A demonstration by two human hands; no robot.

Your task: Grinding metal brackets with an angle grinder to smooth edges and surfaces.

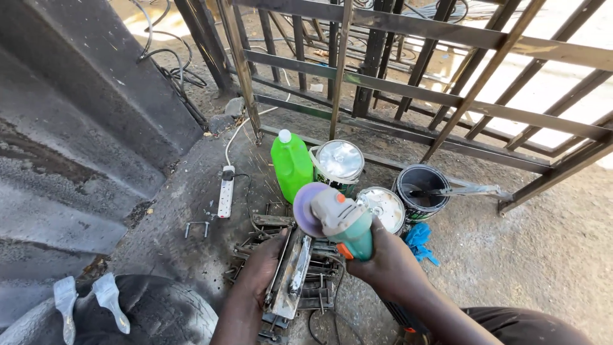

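Lower centre of frame: right hand (389, 259) gripped closed around the green angle grinder (341, 223), disc raised; left hand (262, 268) clasped the steel bracket (292, 271). Bracket probably needed firm bracing, fingers off the disc path.

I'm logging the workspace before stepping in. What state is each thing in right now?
Angle grinder: held up in right hand.
Metal piece: gripped by left hand.
Green jug: upright, capped.
Two paint tins: lids on.
Black bucket: open, tool inside.
Power strip: cord plugged in.
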